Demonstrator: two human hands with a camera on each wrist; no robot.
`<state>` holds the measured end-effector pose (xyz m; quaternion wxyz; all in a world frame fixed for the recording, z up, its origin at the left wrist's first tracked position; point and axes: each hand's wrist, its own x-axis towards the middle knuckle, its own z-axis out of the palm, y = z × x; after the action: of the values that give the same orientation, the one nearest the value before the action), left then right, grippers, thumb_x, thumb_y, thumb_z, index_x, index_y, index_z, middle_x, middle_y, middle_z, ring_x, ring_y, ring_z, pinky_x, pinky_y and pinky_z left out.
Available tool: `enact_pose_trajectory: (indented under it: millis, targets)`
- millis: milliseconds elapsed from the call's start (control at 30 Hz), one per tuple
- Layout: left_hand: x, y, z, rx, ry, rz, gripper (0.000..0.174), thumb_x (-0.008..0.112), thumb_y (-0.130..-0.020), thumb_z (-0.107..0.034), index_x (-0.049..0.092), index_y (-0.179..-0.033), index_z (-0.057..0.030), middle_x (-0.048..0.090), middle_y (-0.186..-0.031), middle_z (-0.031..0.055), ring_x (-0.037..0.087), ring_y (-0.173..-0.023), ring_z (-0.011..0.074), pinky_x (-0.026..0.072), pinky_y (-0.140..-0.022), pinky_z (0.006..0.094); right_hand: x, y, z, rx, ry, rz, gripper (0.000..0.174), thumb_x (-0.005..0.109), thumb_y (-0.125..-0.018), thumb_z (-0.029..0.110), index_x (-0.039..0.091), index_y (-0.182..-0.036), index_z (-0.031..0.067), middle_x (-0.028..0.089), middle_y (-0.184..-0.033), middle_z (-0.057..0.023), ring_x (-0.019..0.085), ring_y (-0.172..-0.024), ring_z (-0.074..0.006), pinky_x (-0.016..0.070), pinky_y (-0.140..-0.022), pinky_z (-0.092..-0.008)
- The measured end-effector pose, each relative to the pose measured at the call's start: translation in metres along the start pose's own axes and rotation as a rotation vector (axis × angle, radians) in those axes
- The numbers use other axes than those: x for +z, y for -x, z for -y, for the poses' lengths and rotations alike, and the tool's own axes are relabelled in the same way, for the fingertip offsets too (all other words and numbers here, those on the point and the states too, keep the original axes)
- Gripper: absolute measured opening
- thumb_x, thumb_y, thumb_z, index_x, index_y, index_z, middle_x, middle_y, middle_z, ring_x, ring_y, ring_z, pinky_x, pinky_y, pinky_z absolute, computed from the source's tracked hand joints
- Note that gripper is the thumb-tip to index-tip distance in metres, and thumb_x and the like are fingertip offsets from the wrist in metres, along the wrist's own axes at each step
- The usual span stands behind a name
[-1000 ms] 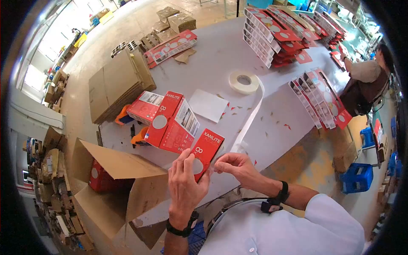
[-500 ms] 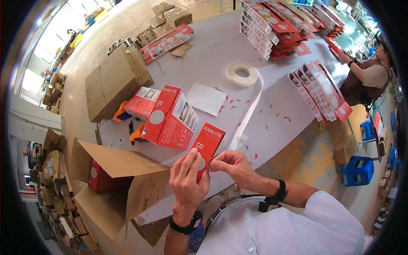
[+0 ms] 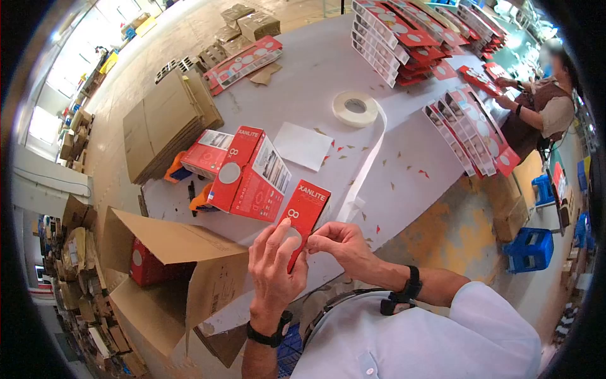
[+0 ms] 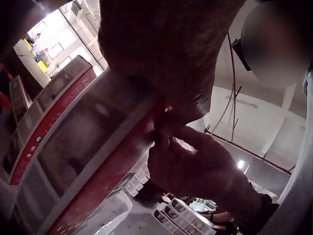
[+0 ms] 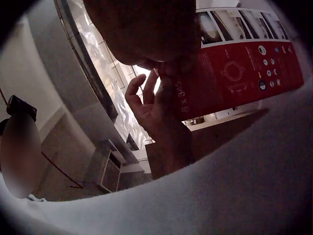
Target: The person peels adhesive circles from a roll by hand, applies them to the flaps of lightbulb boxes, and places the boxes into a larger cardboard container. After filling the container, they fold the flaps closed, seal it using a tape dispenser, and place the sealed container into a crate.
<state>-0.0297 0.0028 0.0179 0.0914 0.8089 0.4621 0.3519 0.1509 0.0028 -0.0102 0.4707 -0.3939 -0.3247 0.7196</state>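
Note:
A red XANLITE carton [image 3: 310, 197] is held tilted over the table's near edge by my left hand [image 3: 274, 265], with fingers across its printed face and the thumb at its lower end. My right hand [image 3: 347, 246] has thumb and forefinger pinched together right at the carton's lower right edge. I cannot tell what is between these fingertips. The left wrist view shows the right hand [image 4: 193, 164] meeting the carton's red side [image 4: 115, 161]. In the right wrist view, the left hand's fingers [image 5: 146, 100] show beside the carton [image 5: 234, 73].
Two more red cartons [image 3: 246, 174] stand beyond, near orange-handled tape dispensers [image 3: 202, 199]. An open cardboard box [image 3: 158, 237] with a red carton inside is at left. A tape roll [image 3: 355, 108] trails its strip toward me. Flat printed cartons [image 3: 470, 129] lie at right, near another person [image 3: 543, 107].
My right fingertips have moved left, from beside the carton to its edge. The left hand keeps its hold. The other person has raised both hands to a red flat carton.

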Motion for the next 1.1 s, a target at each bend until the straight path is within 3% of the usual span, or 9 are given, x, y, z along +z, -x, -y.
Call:
enact_pose_trajectory:
  millis: [133, 233, 533, 733, 933, 1033, 1100]
  targets:
    - [0.001, 0.003, 0.002, 0.017, -0.031, 0.017, 0.039, 0.075, -0.081, -0.011, 0.061, -0.117, -0.0129, 0.06, -0.133, 0.0115, 0.057, -0.119, 0.0371, 0.0472, -0.092, 0.0491, -0.001, -0.001, -0.003, -0.005, 0.002, 0.005, 0.015, 0.068, -0.096, 0.013, 0.069, -0.1, -0.0017, 0.071, -0.091, -0.0059, 0.065, -0.081, -0.0089, 0.0566, -0.072, -0.0245]
    - [-0.002, 0.001, -0.002, 0.026, -0.049, 0.035, 0.035, 0.076, -0.081, -0.008, 0.061, -0.113, -0.0097, 0.06, -0.131, 0.0139, 0.058, -0.119, 0.0375, 0.0473, -0.098, 0.0499, 0.0, -0.001, -0.001, 0.006, -0.031, 0.004, 0.016, 0.067, -0.097, 0.014, 0.069, -0.1, -0.0014, 0.071, -0.092, -0.0061, 0.065, -0.081, -0.009, 0.0567, -0.072, -0.0246]
    - [-0.003, 0.002, -0.004, 0.024, -0.097, 0.037, 0.027, 0.074, -0.083, -0.012, 0.071, -0.11, -0.008, 0.062, -0.128, 0.0136, 0.059, -0.118, 0.0372, 0.0487, -0.098, 0.0483, 0.002, 0.001, 0.005, -0.022, 0.007, 0.023, 0.016, 0.067, -0.097, 0.014, 0.068, -0.1, -0.0021, 0.071, -0.091, -0.007, 0.068, -0.082, -0.0118, 0.059, -0.073, -0.0272]
    - [-0.003, 0.001, -0.006, 0.006, -0.101, 0.029, 0.026, 0.072, -0.079, -0.007, 0.073, -0.105, -0.0068, 0.063, -0.127, 0.0139, 0.06, -0.118, 0.0371, 0.0486, -0.099, 0.048, -0.003, -0.002, 0.003, 0.059, 0.022, 0.023, 0.02, 0.067, -0.097, 0.015, 0.068, -0.099, -0.004, 0.071, -0.089, -0.0083, 0.069, -0.08, -0.0128, 0.0595, -0.073, -0.0278]
    - [-0.005, -0.003, -0.01, -0.006, -0.097, 0.047, 0.027, 0.073, -0.076, -0.006, 0.074, -0.103, -0.0066, 0.063, -0.124, 0.0136, 0.061, -0.115, 0.0369, 0.0502, -0.097, 0.048, -0.01, -0.007, -0.002, 0.059, -0.005, 0.061, 0.021, 0.068, -0.096, 0.017, 0.068, -0.097, -0.0043, 0.071, -0.087, -0.0079, 0.068, -0.073, -0.0126, 0.06, -0.065, -0.0286]
    - [-0.011, -0.011, -0.019, -0.044, -0.089, 0.082, 0.027, 0.079, -0.074, -0.01, 0.073, -0.101, -0.0066, 0.064, -0.121, 0.0126, 0.061, -0.114, 0.037, 0.0516, -0.095, 0.0486, -0.01, -0.009, -0.007, 0.025, 0.048, 0.025, 0.027, 0.072, -0.094, 0.023, 0.069, -0.089, -0.0032, 0.069, -0.079, -0.006, 0.066, -0.069, -0.0099, 0.0556, -0.057, -0.0262]
    - [-0.007, -0.011, -0.021, -0.07, -0.116, 0.059, 0.029, 0.082, -0.073, -0.014, 0.073, -0.099, -0.0065, 0.065, -0.118, 0.012, 0.062, -0.113, 0.037, 0.0525, -0.093, 0.0488, -0.022, -0.018, -0.009, 0.074, 0.364, -0.016, 0.027, 0.073, -0.094, 0.024, 0.067, -0.083, -0.0001, 0.067, -0.075, -0.0047, 0.062, -0.065, -0.0086, 0.0495, -0.056, -0.0239]
